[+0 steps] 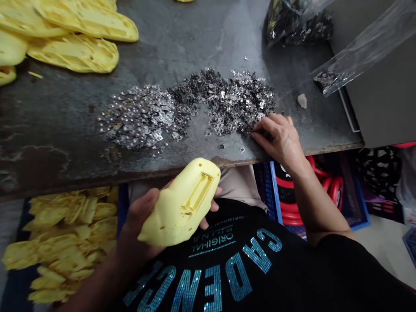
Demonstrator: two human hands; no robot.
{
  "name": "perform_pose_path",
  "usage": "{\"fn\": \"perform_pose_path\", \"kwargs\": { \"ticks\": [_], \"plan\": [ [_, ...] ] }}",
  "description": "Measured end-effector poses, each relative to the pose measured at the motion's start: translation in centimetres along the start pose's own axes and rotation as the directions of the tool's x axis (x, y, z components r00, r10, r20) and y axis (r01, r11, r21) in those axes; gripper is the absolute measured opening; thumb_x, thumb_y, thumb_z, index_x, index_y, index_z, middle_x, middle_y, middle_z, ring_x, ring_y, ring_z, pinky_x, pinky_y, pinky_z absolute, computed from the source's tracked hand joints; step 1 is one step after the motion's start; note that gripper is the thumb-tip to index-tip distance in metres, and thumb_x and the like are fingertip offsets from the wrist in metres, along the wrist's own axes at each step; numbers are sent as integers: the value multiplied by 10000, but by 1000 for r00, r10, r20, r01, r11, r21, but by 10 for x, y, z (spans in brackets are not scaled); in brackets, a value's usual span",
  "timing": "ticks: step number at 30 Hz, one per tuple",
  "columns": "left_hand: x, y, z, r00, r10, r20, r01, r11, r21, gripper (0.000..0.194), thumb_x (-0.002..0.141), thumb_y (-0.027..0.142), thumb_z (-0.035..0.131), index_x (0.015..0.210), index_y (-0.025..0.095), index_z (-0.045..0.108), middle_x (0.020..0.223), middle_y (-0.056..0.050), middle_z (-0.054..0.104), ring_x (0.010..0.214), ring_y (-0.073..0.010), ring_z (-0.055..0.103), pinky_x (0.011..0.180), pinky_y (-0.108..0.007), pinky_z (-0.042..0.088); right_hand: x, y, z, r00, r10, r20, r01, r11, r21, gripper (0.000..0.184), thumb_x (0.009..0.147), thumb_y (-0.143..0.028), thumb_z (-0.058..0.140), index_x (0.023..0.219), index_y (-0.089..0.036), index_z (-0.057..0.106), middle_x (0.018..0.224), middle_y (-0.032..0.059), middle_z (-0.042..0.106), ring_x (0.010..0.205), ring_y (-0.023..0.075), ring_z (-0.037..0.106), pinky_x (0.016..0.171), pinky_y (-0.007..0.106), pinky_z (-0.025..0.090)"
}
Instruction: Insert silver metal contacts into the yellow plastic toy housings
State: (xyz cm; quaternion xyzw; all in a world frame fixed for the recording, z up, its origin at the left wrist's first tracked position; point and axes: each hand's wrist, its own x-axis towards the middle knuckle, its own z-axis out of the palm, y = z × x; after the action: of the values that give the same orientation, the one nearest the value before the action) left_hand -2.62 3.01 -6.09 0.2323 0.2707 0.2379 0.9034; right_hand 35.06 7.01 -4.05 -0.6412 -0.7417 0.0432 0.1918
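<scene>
My left hand (138,223) is wrapped round a pale yellow plastic casing (175,212), held just in front of the bench edge. A narrow battery compartment (199,190) shows on the casing's upper face, with small holes near its ends. At the right end of a dark pile of small metal contact pieces (240,102), the thumb and fingers of my right hand (281,138) are pinched together. Whatever lies between those fingertips is too small and hidden to make out. Left of it spreads a shinier heap of small metal pieces (138,115).
Yellow casing halves (76,54) are stacked at the bench's back left. Bags of metal pieces (299,26) stand at the back right beside a grey panel (386,82). Below the bench are a pile of yellow parts (71,238) and a blue crate (276,195) with red rings.
</scene>
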Motion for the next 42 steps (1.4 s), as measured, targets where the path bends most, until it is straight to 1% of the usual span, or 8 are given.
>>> {"fn": "perform_pose_path", "kwargs": {
  "ticks": [7, 10, 18, 23, 25, 29, 36, 42],
  "plan": [
    [0, 1, 16, 994, 12, -111, -7, 999, 44, 866, 1093, 849, 524, 1585, 188, 789, 1487, -215, 820, 1136, -395, 828, 828, -416, 738, -38, 8, -20, 989, 134, -61, -110, 947, 301, 140, 1062, -363, 745, 981, -259, 792, 912, 19, 813, 836, 222, 717, 810, 374, 505],
    [4, 1, 17, 998, 19, -60, -15, 997, 74, 844, 1099, 817, 513, 1593, 187, 780, 1469, -207, 828, 1078, -376, 821, 781, -408, 727, -43, 12, -21, 985, 151, -88, -118, 947, 300, 122, 1054, -321, 722, 1053, -263, 829, 954, 25, 819, 855, 220, 722, 816, 366, 513],
    [11, 3, 28, 1000, 22, 0, -22, 1000, 19, 737, 1149, 660, 516, 1633, 144, 725, 1535, -230, 799, 1208, -408, 839, 826, -412, 742, -39, 9, -20, 999, -13, -39, 19, 986, 169, 78, 1050, -266, 762, 1018, -265, 833, 979, 34, 809, 935, 248, 743, 929, 422, 520],
    [15, 2, 49, 996, -69, 50, 74, 991, -111, 655, 1090, 635, 637, 1583, 217, 745, 1539, -157, 819, 1279, -402, 856, 913, -414, 738, -44, -26, -29, 975, -132, -176, 194, 892, 409, 16, 1064, -299, 825, 1076, -301, 815, 979, -1, 869, 858, 219, 796, 851, 410, 595],
    [18, 2, 60, 997, -56, 55, 61, 994, -93, 733, 1040, 603, 712, 1662, 216, 678, 1437, -165, 864, 1208, -396, 880, 867, -400, 727, -43, -44, -33, 952, -216, -216, 298, 810, 505, 84, 1057, -269, 839, 1121, -320, 819, 1004, -5, 879, 842, 212, 808, 797, 402, 626],
    [19, 1, 75, 1000, -19, 13, 20, 996, -86, 1015, 931, 631, 832, 1799, 209, 519, 1379, -186, 878, 1291, -459, 843, 1097, -558, 684, -38, -70, -35, 922, -319, -221, 388, 750, 535, 115, 1061, -234, 835, 1143, -313, 814, 1021, 7, 877, 866, 214, 811, 793, 404, 655],
    [7, -3, 69, 999, 36, 5, -35, 991, -132, 686, 966, 625, 829, 1510, 210, 776, 1076, -110, 916, 1006, -359, 906, 994, -486, 723, -29, -89, -35, 877, -435, -203, 480, 790, 381, 40, 1105, -308, 794, 1144, -308, 804, 1047, 22, 872, 905, 224, 828, 819, 408, 678],
    [4, -10, 66, 988, 127, 83, -110, 978, -177, 601, 1003, 615, 819, 1456, 220, 817, 1255, -109, 907, 1206, -380, 871, 1083, -535, 707, -28, -95, -39, 851, -496, -173, 524, 784, 334, 100, 1115, -313, 774, 1203, -340, 814, 1106, 23, 871, 950, 230, 817, 871, 435, 670]
  ]
}}
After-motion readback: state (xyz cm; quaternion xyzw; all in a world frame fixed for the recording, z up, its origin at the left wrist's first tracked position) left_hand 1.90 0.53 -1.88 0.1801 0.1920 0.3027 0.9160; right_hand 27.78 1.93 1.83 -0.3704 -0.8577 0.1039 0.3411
